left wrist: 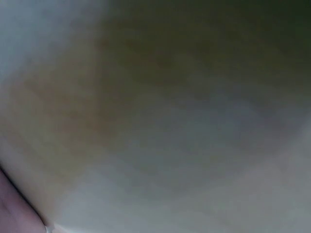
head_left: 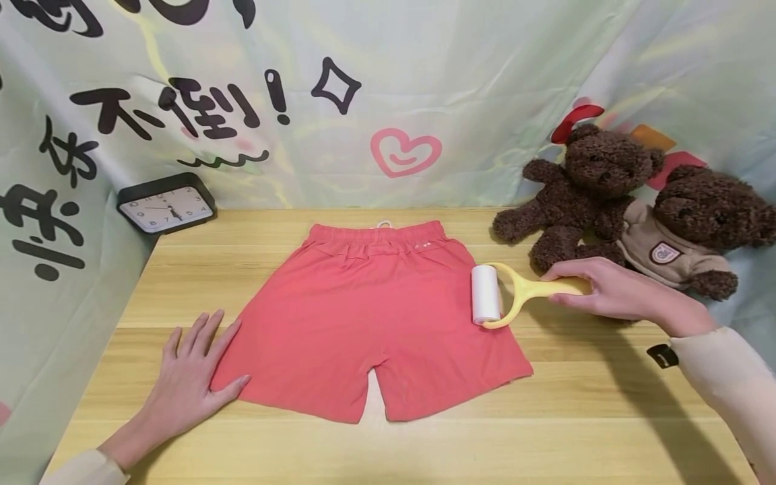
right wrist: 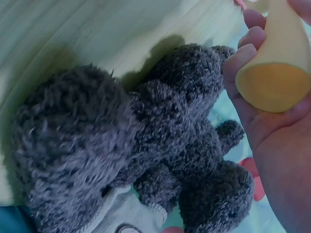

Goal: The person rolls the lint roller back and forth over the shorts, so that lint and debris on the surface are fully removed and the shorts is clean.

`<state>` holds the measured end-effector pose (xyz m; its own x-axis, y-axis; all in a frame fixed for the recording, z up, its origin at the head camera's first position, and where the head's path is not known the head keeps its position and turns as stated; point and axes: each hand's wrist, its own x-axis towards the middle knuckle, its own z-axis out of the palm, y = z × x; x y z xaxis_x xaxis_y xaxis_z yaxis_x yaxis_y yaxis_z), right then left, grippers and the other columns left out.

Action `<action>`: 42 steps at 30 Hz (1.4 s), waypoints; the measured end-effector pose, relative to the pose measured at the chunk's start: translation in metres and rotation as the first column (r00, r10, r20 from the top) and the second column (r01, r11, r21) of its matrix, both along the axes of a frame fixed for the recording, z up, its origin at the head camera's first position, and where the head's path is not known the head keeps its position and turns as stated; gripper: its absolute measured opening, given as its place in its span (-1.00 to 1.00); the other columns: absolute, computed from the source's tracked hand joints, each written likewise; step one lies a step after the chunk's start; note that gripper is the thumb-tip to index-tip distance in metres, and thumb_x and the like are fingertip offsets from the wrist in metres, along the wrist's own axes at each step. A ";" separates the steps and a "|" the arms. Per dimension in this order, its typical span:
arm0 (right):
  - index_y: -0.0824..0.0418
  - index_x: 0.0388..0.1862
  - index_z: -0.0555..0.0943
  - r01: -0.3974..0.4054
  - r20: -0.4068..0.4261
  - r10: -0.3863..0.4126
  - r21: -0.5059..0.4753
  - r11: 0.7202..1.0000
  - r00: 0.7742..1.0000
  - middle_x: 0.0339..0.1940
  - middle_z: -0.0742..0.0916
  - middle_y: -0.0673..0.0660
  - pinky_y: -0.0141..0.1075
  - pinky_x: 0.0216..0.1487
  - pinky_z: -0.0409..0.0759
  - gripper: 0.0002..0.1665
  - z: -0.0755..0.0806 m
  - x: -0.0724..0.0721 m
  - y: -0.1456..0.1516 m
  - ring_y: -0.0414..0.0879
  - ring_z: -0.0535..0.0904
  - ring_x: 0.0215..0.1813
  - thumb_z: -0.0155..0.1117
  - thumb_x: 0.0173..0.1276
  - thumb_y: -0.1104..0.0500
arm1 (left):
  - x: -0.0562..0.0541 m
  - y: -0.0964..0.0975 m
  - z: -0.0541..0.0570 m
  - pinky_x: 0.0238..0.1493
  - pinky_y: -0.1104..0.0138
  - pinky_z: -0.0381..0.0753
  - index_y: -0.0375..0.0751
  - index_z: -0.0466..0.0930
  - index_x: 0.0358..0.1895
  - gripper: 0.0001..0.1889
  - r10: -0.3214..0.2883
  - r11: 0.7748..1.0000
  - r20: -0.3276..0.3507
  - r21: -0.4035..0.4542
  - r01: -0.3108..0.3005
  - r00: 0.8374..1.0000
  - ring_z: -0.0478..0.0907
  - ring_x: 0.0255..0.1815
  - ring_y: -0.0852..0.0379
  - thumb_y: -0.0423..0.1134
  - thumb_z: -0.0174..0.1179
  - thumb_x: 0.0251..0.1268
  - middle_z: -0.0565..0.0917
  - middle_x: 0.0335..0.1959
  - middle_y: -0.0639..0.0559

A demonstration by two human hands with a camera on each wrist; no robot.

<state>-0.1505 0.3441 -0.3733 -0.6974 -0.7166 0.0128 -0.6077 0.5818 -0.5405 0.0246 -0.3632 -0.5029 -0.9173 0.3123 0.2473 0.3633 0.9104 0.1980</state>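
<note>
A pair of red shorts (head_left: 351, 316) lies flat on the wooden table, its waistband toward the back wall. My left hand (head_left: 188, 377) rests with spread fingers on the left leg's outer edge. In my right hand (head_left: 612, 289) I grip the yellow handle of a lint roller (head_left: 486, 296). Its white roll touches the right side of the shorts. The right wrist view shows my fingers (right wrist: 243, 58) curled round the hollow yellow handle (right wrist: 286, 48). The left wrist view is blurred and too dark to make out the hand's work.
Two dark brown teddy bears (head_left: 591, 182) sit at the right back, close to my right hand, one in a beige shirt (head_left: 651, 246). A black-framed clock (head_left: 166, 205) leans at the left back. Printed cloth (head_left: 473, 87) hangs behind the wooden table (head_left: 291, 451).
</note>
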 end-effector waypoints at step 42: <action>-0.02 0.12 0.78 0.266 -0.011 -0.278 -0.256 0.929 0.961 -0.41 0.65 -0.14 -0.29 -0.54 0.49 -0.65 -0.002 0.072 -0.102 -0.20 0.47 -0.50 0.56 0.41 0.25 | -0.031 -0.047 0.072 0.20 -0.61 0.21 0.29 0.45 0.64 -0.11 -0.151 0.988 0.371 0.079 0.130 0.916 0.25 0.55 -0.49 0.17 0.62 0.23 0.26 0.67 -0.28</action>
<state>-0.0784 0.2423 -0.3753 -0.8595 -0.4690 0.2031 -0.4728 0.5787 -0.6645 -0.0062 -0.4100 -0.4305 -0.8934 0.4409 -0.0865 0.3768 0.8401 0.3901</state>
